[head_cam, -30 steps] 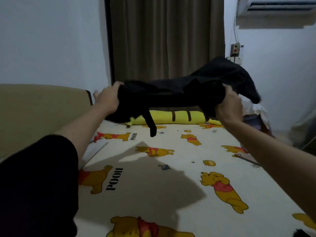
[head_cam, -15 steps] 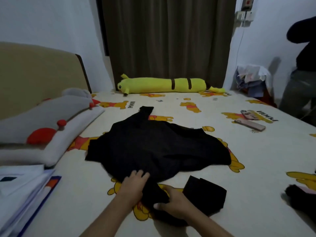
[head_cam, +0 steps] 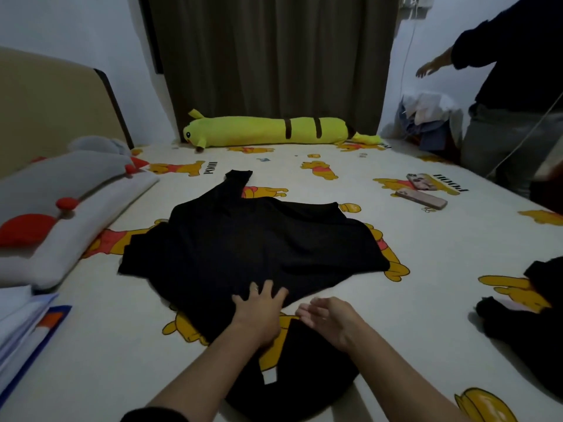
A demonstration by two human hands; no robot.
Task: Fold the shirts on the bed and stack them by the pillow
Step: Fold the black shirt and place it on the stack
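The black shirt [head_cam: 253, 248] lies spread on the bed [head_cam: 426, 254], the pillow [head_cam: 76, 208] just left of it; the left hand [head_cam: 259, 312] presses flat on its near hem, fingers splayed. The right hand [head_cam: 329, 318] hovers beside it — loose, holding nothing. Beyond the shirt lies a yellow plush bolster [head_cam: 268, 130]; to its right, two phones [head_cam: 422, 190] and a dark clothes heap [head_cam: 530, 324].

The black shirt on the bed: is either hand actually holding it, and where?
Nothing is held. The left hand rests flat, fingers spread, on the near edge of the black shirt; the right hand hovers open beside it.
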